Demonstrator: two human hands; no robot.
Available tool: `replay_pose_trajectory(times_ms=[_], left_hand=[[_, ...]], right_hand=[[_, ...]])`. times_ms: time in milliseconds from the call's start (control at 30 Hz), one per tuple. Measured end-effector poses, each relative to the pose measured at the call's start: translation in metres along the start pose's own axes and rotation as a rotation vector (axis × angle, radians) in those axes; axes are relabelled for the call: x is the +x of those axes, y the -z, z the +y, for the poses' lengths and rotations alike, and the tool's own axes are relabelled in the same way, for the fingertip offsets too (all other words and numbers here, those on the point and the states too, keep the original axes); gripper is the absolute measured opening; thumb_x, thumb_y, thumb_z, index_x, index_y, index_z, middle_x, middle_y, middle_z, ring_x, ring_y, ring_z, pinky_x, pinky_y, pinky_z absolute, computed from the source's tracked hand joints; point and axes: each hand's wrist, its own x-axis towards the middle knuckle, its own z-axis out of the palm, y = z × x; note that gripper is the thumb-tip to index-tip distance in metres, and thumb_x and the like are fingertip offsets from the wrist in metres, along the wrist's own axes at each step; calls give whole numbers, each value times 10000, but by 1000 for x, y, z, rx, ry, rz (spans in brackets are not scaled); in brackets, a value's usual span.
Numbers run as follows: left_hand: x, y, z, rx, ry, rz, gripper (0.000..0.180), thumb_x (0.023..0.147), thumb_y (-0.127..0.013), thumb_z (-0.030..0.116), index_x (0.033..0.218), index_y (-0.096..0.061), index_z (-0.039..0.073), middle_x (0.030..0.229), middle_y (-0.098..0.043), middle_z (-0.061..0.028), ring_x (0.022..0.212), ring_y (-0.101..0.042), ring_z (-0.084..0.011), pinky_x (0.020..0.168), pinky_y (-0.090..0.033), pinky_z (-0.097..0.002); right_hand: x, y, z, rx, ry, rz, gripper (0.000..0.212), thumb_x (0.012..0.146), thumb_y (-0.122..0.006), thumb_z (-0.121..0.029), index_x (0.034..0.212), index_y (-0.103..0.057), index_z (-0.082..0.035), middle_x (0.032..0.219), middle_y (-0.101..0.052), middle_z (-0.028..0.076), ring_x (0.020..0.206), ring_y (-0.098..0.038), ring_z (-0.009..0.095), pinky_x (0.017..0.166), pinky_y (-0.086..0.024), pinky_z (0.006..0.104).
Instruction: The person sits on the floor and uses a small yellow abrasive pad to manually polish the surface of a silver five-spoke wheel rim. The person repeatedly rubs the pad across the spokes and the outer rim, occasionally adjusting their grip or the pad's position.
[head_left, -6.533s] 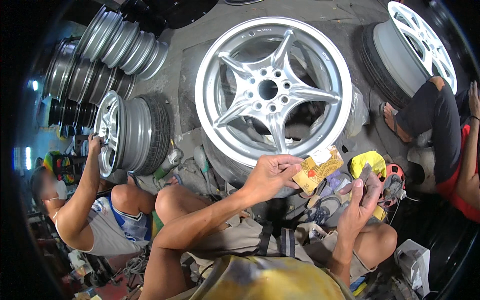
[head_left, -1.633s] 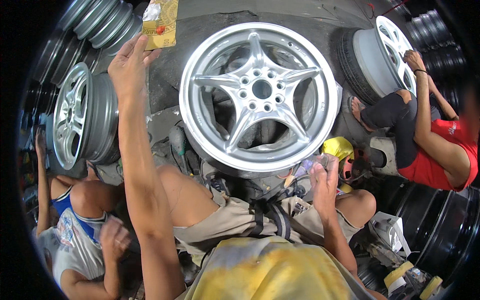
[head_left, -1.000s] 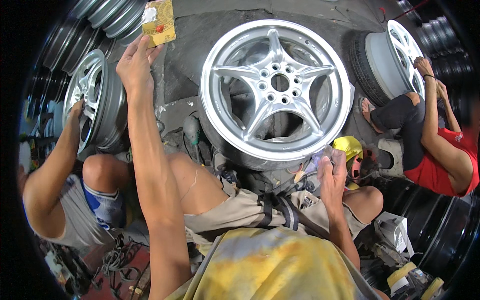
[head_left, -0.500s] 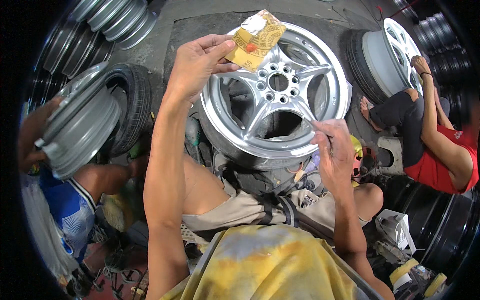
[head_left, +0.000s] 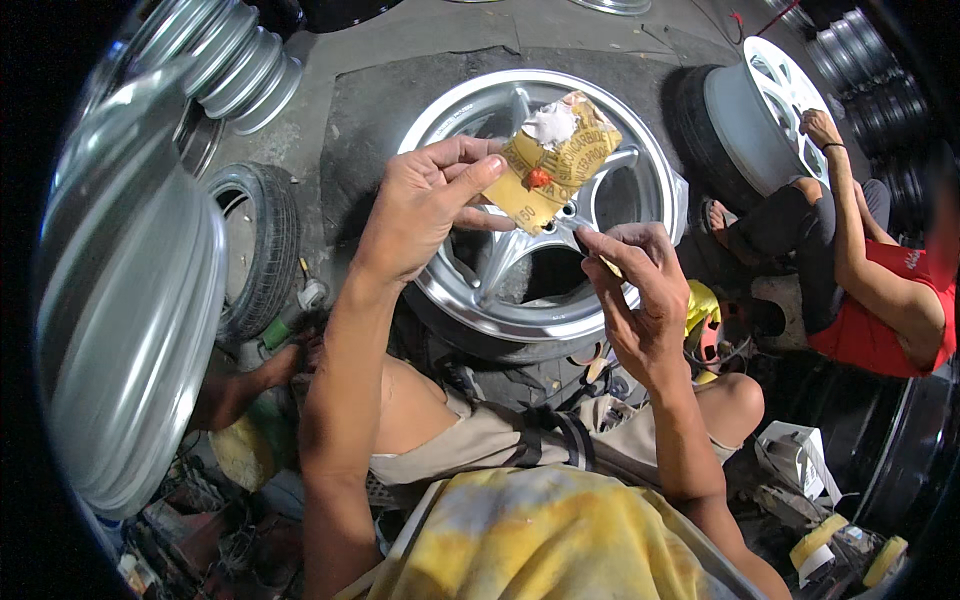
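My left hand (head_left: 430, 205) pinches a square of yellow-brown sandpaper (head_left: 535, 200) by its left edge, printed back facing up. On it lie a white lump of paste (head_left: 552, 124) and a small red-orange dab (head_left: 540, 178). My right hand (head_left: 640, 280) is closed in a pinch just right of the sandpaper's lower corner; what its fingertips hold is too small and hidden to name. Below both hands a silver alloy wheel rim (head_left: 465, 308) lies face up on a tyre (head_left: 480, 343), its hub partly covered by the sandpaper.
At right a co-worker in a red top (head_left: 905, 285) sits with a hand on another rim (head_left: 745, 125). A large silver rim (head_left: 130, 300) looms close at left, beside a tyre (head_left: 265, 240) and a co-worker's arm (head_left: 240, 390). Stacked rims (head_left: 225, 65) stand at the far left.
My left hand has brought the sandpaper right and nearer me. My right hand has moved left toward it. At left, the rim has come away from the tyre and closer to me.
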Motion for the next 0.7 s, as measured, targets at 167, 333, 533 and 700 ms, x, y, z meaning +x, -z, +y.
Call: replay_pose_trajectory(times_ms=[167,333,533,700], left_hand=[[-2,-8,0,-16,36,-39,296,965,-615,141,1178,-591,-64,995,-704,-140,863,-718,-178,677,-639,-290],[-3,-16,-7,-91,67,-51,275,968,-603,117,1169,-591,-69,992,-702,-139,848,-717,-170,675,-640,-284],[-5,-29,-8,-3,86,-47,302,957,-631,144,1163,-600,-75,963,-701,-121,817,-707,-148,674,-630,-272],[-11,-38,-3,142,92,-28,312,934,-672,179,1139,-642,-54,916,-707,-100,793,-693,-119,681,-620,-257]], right_hand=[[-5,0,1,27,-27,39,352,810,-704,71,1136,-698,-60,930,-568,121,770,-597,203,676,-494,309],[-16,6,3,-21,-15,60,366,800,-717,68,1139,-692,-68,919,-559,116,754,-592,208,664,-498,317],[-32,24,-2,-84,-55,13,367,784,-730,63,1127,-699,-65,923,-567,115,788,-599,221,671,-501,332],[-35,39,-7,-109,-20,73,342,778,-735,57,1105,-708,-36,930,-581,115,783,-612,224,682,-502,317]])
